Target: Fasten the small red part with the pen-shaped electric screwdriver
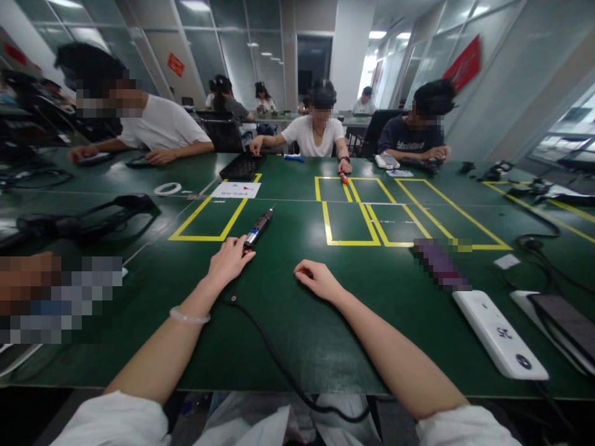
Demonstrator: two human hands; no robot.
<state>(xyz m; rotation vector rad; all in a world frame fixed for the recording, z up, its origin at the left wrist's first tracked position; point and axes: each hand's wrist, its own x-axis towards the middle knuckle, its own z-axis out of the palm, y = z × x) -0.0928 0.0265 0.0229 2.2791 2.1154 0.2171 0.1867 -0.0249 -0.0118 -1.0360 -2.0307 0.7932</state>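
Observation:
An electric screwdriver (259, 228) with a black body and a silver-blue band lies on the green table (288, 322), tip pointing away, its black cable (279, 365) running back off the near edge. My left hand (229, 260) rests on the screwdriver's near end, fingers curled over it. A pale bangle circles that wrist. My right hand (316, 279) lies on the table to the right, knuckles down, fingers loosely curled under, nothing visible in it.
Yellow tape rectangles (209, 220) (395, 210) mark the table. A white power strip (499, 334) and a dark device (564, 322) lie at right, a black strap (88, 220) at left. Several people sit across the table; a black keyboard (242, 166) and paper sheet (236, 189) lie there.

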